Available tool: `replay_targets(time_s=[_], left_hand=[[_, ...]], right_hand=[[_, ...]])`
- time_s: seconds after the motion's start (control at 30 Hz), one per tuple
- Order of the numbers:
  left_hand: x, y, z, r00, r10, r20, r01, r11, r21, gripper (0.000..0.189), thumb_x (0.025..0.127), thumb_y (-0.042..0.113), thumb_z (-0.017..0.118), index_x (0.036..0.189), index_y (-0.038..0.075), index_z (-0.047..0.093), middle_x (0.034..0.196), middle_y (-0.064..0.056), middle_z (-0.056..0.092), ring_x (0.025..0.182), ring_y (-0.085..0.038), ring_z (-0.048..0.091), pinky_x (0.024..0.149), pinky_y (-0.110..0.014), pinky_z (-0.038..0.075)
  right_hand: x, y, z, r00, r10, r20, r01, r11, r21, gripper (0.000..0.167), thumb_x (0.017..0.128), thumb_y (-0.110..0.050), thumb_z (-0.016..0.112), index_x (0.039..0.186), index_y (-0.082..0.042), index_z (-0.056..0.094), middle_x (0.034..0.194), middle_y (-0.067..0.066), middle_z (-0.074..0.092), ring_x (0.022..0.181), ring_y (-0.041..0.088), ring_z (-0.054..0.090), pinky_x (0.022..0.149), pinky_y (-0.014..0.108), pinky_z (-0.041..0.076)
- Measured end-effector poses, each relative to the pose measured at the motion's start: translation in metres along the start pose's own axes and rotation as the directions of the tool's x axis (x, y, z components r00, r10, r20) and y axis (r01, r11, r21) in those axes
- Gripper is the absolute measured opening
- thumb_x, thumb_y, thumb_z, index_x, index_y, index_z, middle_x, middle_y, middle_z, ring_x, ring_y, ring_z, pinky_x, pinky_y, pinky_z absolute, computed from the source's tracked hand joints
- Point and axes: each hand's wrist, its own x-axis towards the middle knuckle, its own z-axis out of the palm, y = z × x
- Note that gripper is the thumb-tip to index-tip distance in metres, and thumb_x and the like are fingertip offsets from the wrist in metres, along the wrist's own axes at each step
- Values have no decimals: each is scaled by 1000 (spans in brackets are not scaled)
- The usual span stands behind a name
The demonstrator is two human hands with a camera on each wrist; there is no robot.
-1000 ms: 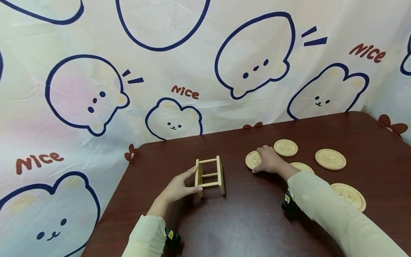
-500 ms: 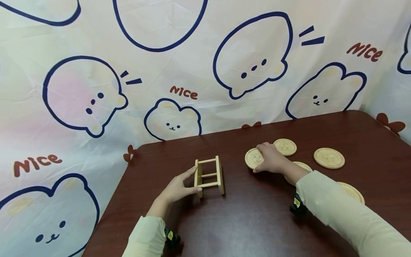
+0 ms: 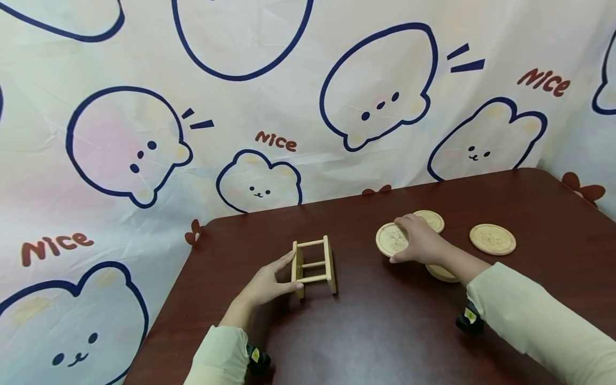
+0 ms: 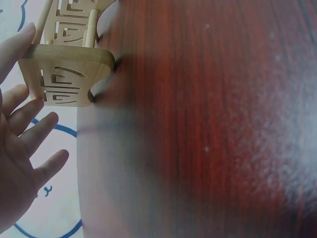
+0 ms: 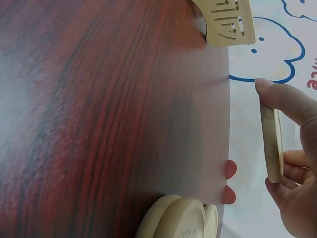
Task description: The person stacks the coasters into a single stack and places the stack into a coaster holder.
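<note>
A small light-wood holder (image 3: 314, 264), two cut-out side panels joined by rods, stands on the dark table. My left hand (image 3: 268, 280) holds its left panel, index finger at the far end and thumb at the near end; in the left wrist view the remaining fingers spread beside the panel. My right hand (image 3: 425, 241) pinches a round wooden coaster (image 3: 391, 239) with an engraved face by its edge. In the right wrist view that coaster (image 5: 271, 144) appears edge-on between thumb and fingers, raised off the table.
More round coasters lie on the right of the table: one behind my right hand (image 3: 433, 219), another coaster (image 3: 493, 239) further right, and one partly under my wrist (image 3: 443, 274). A cartoon-printed cloth (image 3: 366, 166) hangs behind the table's back edge.
My right hand has picked the coaster up and drawn it slightly to the right. The right forearm has shifted right, covering the nearest coaster. My left hand and the holder stay put.
</note>
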Motion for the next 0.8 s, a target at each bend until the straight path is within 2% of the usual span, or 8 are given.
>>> replay_targets(time_s=[0.17,0.37,0.63,0.8], left_hand=[[0,-1,2,1000,2,4,-2,1000,-1,79,70,44,67,136,22,29,137,1,29,123,-21,28,94,-45,28],[1,0,1,1000,-2,-4,2,1000,15,77,71,39,68,136,20,30,137,0,29,122,-22,29,93,-45,28],[2,-1,1,1000,17,-6,-17,999,41,77,71,41,67,136,20,30,136,-1,30,122,-22,30,93,-44,29],[1,-1,1,1000,18,-18,-18,999,39,77,71,41,68,135,20,31,136,-1,32,121,-22,31,93,-44,29]], right_hand=[[-11,4,-2,1000,-6,-22,6,1000,3,86,57,-35,78,121,9,40,117,24,41,109,37,33,87,49,30],[-23,7,-6,1000,2,-30,-3,1000,-8,90,56,-44,77,121,8,41,120,25,39,112,38,32,87,51,30],[-38,14,-13,998,3,-62,-5,999,-34,88,56,-41,78,119,9,42,119,25,41,112,39,33,88,52,29],[-46,18,-17,997,41,-68,-42,999,-20,89,56,-41,77,120,8,41,121,26,39,112,40,31,87,53,27]])
